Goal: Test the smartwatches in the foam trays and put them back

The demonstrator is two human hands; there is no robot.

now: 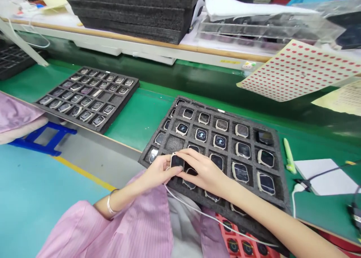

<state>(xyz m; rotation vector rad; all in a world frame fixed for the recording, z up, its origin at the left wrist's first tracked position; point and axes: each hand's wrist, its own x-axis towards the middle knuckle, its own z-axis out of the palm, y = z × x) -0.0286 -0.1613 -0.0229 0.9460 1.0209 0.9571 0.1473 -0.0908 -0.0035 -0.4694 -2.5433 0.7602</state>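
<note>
Between my two hands is a smartwatch (177, 162) with a dark screen and a pale case. My left hand (158, 173) grips it from the left, thumb at the lower edge of the screen. From the right, my right hand (207, 172) closes its fingers on the same watch. A white cable (194, 204) runs from beneath my left hand toward the right; its end is hidden. Under my hands lies a black foam tray (172, 142) with rows of watches in its compartments. One compartment beside the held watch is bare. Several watches show lit faces.
A second foam tray of watches (105, 96) lies on the green bench to the left. Right of mine are a green pen (289, 156), a white pad (329, 177) and cables. Stacked black foam (132, 15) stands on the shelf. A red tray (239, 237) sits below the bench edge.
</note>
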